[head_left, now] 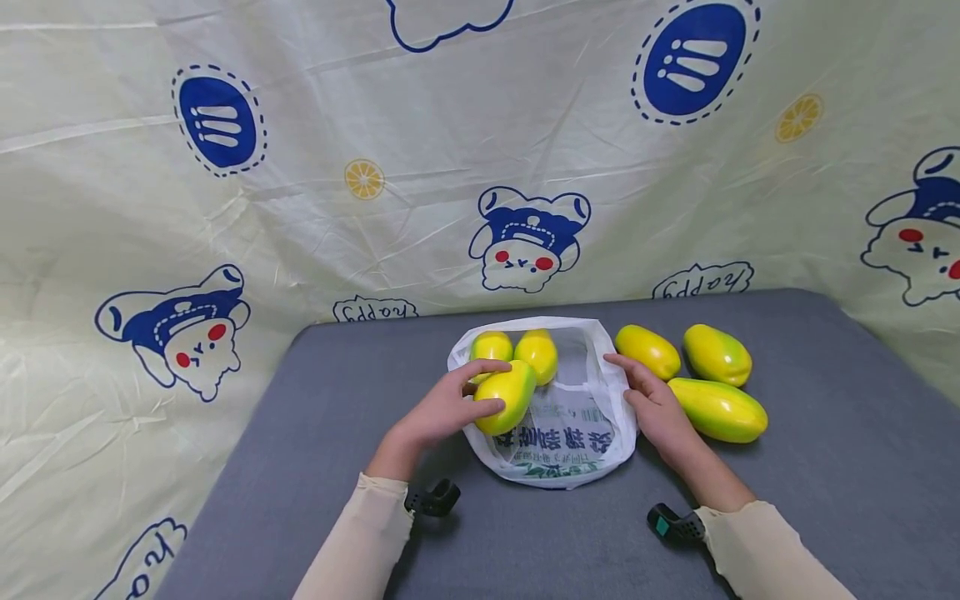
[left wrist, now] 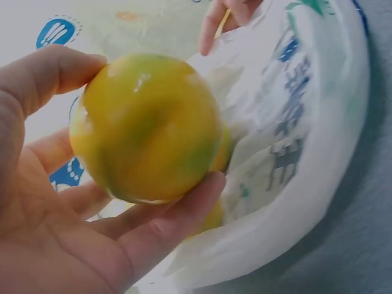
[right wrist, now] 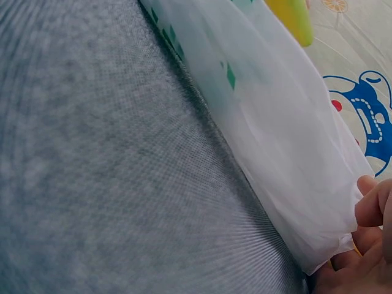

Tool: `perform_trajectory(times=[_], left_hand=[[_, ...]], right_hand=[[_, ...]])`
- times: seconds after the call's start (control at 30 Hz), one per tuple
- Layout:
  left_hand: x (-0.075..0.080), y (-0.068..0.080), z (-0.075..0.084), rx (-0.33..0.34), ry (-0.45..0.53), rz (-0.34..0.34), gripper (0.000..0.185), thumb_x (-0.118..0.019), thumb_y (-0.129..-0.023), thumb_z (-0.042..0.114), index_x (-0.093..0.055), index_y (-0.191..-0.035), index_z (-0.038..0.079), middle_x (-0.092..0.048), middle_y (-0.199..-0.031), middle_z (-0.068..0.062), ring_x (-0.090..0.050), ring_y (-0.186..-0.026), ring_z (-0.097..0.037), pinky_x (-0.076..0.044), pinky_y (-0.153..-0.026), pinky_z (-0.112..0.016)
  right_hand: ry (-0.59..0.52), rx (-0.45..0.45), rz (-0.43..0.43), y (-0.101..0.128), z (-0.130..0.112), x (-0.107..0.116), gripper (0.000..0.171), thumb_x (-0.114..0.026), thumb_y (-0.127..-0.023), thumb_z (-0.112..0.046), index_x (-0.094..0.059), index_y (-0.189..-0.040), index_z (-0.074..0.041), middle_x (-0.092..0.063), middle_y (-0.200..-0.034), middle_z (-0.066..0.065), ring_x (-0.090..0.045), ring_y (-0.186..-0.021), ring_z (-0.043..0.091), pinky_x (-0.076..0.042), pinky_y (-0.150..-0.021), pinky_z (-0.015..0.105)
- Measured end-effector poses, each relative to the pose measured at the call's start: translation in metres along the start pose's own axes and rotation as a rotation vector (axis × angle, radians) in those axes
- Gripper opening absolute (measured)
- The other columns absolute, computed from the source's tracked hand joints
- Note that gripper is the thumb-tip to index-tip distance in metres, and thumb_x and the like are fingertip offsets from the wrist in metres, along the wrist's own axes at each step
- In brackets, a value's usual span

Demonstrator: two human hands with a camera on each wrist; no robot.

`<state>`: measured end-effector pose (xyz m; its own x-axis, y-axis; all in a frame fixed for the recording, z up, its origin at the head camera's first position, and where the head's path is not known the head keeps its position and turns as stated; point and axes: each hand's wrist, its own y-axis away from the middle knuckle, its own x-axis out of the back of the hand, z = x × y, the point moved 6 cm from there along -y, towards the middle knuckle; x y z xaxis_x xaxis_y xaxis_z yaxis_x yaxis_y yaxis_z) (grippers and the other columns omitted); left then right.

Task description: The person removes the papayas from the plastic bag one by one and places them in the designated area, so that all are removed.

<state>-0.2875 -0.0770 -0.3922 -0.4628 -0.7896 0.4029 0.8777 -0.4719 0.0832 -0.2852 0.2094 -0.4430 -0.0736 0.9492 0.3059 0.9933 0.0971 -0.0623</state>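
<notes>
Papaya [head_left: 507, 397], yellow with green patches, sat in the left hand [head_left: 442, 410], the thumb curled over one side and the fingers wrapped under the other, poised over the near left rim of the white plastic bag [head_left: 570, 433]. Judging by its glossy, smooth skin in the left wrist view [left wrist: 147, 128], it would likely be firm and a little slippery, with some weight for its size, so a grip round the thick middle, as held, looked the safest place to take it. Two more papayas [head_left: 491, 345] [head_left: 537, 353] lay inside the bag just behind it, touching each other. The bag itself looked thin, limp and crinkly, lying flat on the grey table [head_left: 825, 467] with its mouth held apart. The right hand [head_left: 654, 400] pinched the bag's right edge between thumb and fingers, as the right wrist view showed at the fingertips [right wrist: 369, 205]. Just beyond that hand, three other papayas [head_left: 648, 350] [head_left: 717, 354] [head_left: 717, 409] lay loose on the table, close together. Behind everything hung a pale cartoon-printed cloth [head_left: 300, 167], and a black strap showed at each wrist.
</notes>
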Motion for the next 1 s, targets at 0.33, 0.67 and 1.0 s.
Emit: perform_trajectory(times=[0.33, 0.67, 1.0], left_hand=[[0.037, 0.006, 0.003, -0.048, 0.052, 0.182, 0.049, -0.068, -0.092, 0.021, -0.056, -0.137, 0.034, -0.049, -0.144, 0.0, -0.054, -0.117, -0.028, -0.052, -0.092, -0.036], [0.071, 0.015, -0.004, -0.033, 0.095, 0.332, 0.051, -0.067, -0.093, 0.022, -0.052, -0.141, 0.029, -0.047, -0.144, -0.004, -0.052, -0.115, -0.028, -0.05, -0.091, -0.033], [0.095, 0.019, -0.028, 0.062, 0.127, 0.526, 0.053, -0.064, -0.093, 0.02, -0.05, -0.144, 0.023, -0.044, -0.151, -0.005, -0.051, -0.121, -0.03, -0.047, -0.094, -0.036]], right_hand=[[0.006, -0.023, 0.014, 0.0, 0.0, 0.001, 0.057, -0.034, -0.101, -0.002, -0.035, -0.155, -0.019, -0.027, -0.164, 0.017, -0.036, -0.14, 0.039, -0.03, -0.117, 0.062], [0.017, -0.032, 0.008, 0.0, -0.002, 0.001, 0.059, -0.038, -0.1, -0.002, -0.033, -0.156, -0.019, -0.027, -0.164, 0.016, -0.035, -0.142, 0.04, -0.029, -0.117, 0.064], [0.033, -0.032, 0.02, -0.001, 0.001, 0.0, 0.058, -0.039, -0.1, -0.002, -0.034, -0.155, -0.018, -0.028, -0.164, 0.016, -0.035, -0.142, 0.041, -0.028, -0.117, 0.065]])
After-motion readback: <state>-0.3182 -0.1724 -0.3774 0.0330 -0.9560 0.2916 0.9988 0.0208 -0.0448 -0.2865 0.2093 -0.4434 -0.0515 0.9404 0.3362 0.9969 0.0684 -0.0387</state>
